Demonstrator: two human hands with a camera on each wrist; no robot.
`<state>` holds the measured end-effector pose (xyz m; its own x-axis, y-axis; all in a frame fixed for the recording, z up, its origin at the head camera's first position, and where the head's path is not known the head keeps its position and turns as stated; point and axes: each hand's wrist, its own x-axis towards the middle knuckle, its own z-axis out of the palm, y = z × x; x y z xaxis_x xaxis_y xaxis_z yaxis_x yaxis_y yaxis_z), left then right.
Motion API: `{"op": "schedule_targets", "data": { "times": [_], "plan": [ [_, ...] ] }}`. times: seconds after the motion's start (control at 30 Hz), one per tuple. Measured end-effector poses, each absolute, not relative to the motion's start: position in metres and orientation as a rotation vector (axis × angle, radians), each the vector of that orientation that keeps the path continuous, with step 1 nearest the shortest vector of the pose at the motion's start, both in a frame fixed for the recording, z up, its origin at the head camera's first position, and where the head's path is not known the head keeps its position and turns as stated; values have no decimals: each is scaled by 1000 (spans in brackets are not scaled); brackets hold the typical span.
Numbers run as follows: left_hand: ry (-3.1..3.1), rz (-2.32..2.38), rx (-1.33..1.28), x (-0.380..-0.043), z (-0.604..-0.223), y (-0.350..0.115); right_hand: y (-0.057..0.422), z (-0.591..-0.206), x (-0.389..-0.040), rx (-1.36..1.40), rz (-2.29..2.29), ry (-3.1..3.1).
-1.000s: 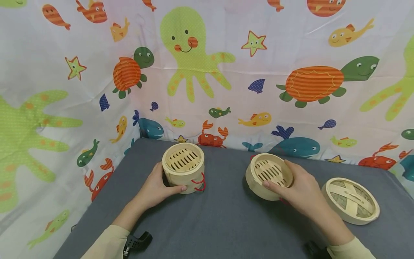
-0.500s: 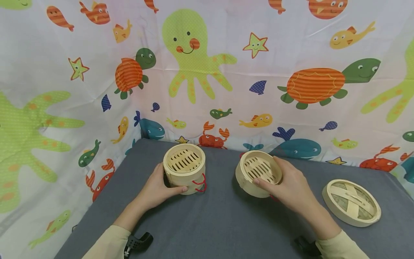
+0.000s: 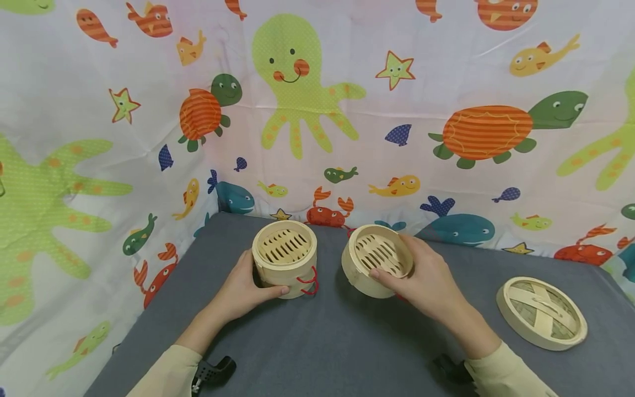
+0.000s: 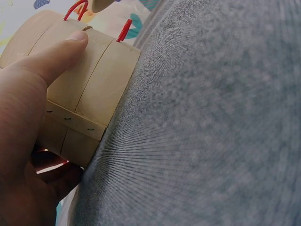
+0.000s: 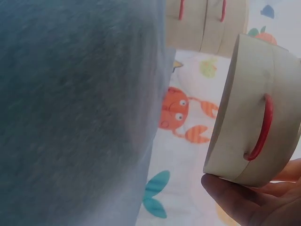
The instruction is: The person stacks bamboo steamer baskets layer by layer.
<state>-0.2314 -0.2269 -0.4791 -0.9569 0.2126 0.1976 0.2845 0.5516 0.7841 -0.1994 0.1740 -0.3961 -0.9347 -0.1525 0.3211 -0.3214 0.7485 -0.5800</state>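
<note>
On the left of the grey cloth stands a stack of bamboo steamer baskets point(image 3: 285, 259) with a slatted top and red cord loops. My left hand point(image 3: 243, 289) grips its left and near side, thumb across the front in the left wrist view. To its right, my right hand point(image 3: 429, 278) holds another bamboo steamer basket point(image 3: 364, 275), tilted, with the thumb over its rim. In the right wrist view this steamer basket point(image 5: 263, 113) is lifted off the cloth, a red loop on its side, close to the stack point(image 5: 207, 23).
A round bamboo lid point(image 3: 542, 313) with crossed strips lies on the grey cloth point(image 3: 327, 353) at the right. A white curtain point(image 3: 342, 66) printed with sea animals hangs behind and to the left. Dark wrist-camera mounts point(image 3: 213, 372) sit below both wrists.
My right hand has carried its steamer basket leftward, narrowing the gap to the stack. The left hand keeps its grip on the stack, and the lid has stayed in place.
</note>
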Motion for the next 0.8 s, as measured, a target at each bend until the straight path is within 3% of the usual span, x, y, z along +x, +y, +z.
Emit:
{"op": "schedule_targets", "data": {
  "times": [0.8],
  "plan": [
    [-2709, -1347, -422, -233, -481, -228, 124, -369, -231, 502, 1049, -2607]
  ]
}}
